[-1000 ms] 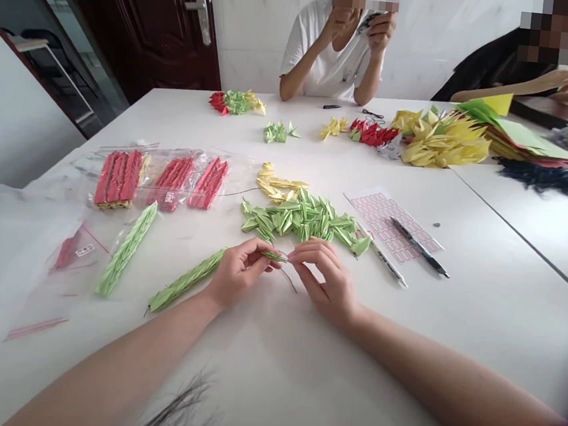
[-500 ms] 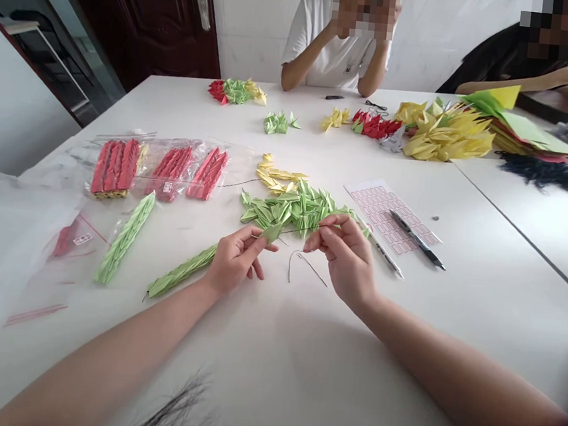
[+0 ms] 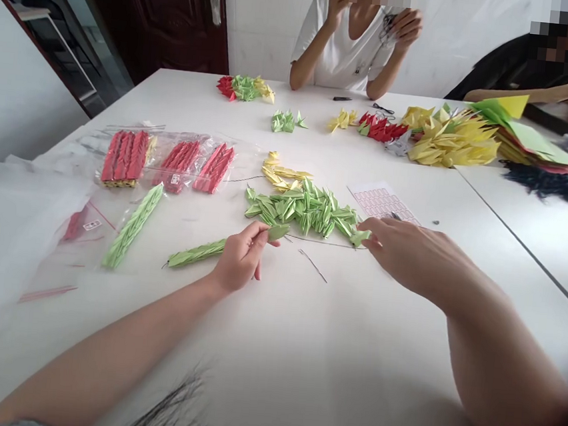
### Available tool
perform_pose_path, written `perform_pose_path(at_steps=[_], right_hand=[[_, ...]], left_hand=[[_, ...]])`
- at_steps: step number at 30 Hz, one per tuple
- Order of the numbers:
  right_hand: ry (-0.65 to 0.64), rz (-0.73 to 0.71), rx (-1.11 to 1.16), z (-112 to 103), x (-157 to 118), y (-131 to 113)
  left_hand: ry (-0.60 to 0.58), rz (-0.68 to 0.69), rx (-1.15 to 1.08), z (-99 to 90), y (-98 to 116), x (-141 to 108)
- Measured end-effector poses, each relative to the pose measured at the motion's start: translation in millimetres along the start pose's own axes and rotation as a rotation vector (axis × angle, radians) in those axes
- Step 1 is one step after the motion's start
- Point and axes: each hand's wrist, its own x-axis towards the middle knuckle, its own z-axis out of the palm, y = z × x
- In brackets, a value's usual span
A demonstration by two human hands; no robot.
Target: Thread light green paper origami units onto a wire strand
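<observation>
My left hand [image 3: 242, 256] is closed on the end of a green folded-paper strand [image 3: 195, 254], whose tip shows past the thumb and whose other end lies on the table. At the right end of the green paper pile [image 3: 309, 209], my right hand [image 3: 386, 243] pinches a small green paper piece [image 3: 360, 238]. A dark thread [image 3: 321, 241] runs between the two hands. Below the thread, a thin needle-like piece [image 3: 313, 267] lies on the table.
Bagged red strands [image 3: 125, 156] and a green one [image 3: 133, 225] lie left. Yellow pieces [image 3: 282, 173] sit behind the green pile, a label sheet [image 3: 380, 201] to its right. Across the white table [image 3: 271, 346] are paper bundles [image 3: 452, 139] and two people.
My right hand has moved right and down from the thread to the green piece at the pile's edge. My left hand keeps its hold. The view has shifted slightly; the opposite person's hands have separated.
</observation>
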Motion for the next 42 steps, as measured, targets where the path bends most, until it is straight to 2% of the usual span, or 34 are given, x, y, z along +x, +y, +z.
perform_pose_path(at_steps=[2,4,8,10,13,16,19,23,26,31,36,39,42], right_hand=[[0.084,-0.04,0.134,-0.1,0.9,-14.3],[0.07,-0.082,0.428,0.5,3.8,-39.1],[-0.254,0.068,1.026,13.8,14.1,-89.8],[-0.277,0.149,1.166,22.4,20.2,-103.7],[-0.314,0.188,1.186,26.6,29.9,-109.0],[-0.342,0.163,1.191,20.3,38.7,-104.4],[-0.266,0.073,1.187,9.6,45.6,-98.9],[-0.123,0.016,1.107,-6.2,50.7,-93.2],[-0.073,-0.005,1.105,-15.0,50.5,-86.6],[-0.039,0.015,1.15,-19.0,45.5,-74.1],[-0.009,0.105,1.105,-20.2,41.8,-69.1],[0.009,0.112,1.124,-21.3,40.3,-70.0],[-0.001,0.092,1.143,-21.6,38.7,-73.5]], left_hand=[[-0.039,-0.047,0.051,1.0,5.7,-1.3],[-0.052,-0.064,0.11,1.0,11.3,-1.1],[0.012,0.114,0.279,-6.0,20.2,4.8],[0.001,0.181,0.385,-15.1,24.2,9.8],[-0.072,0.168,0.459,-34.2,28.5,17.9],[-0.125,0.175,0.432,-51.7,27.8,23.9],[-0.235,0.17,0.452,-59.9,22.3,26.2],[-0.264,0.167,0.567,-59.6,18.3,25.1],[-0.239,0.129,0.502,-58.3,23.6,22.8],[-0.188,0.164,0.349,-58.0,36.1,18.8],[-0.136,0.175,0.335,-57.2,39.0,17.2],[-0.152,0.18,0.329,-55.9,40.0,16.0],[-0.221,0.117,0.239,-53.7,42.2,13.5]])
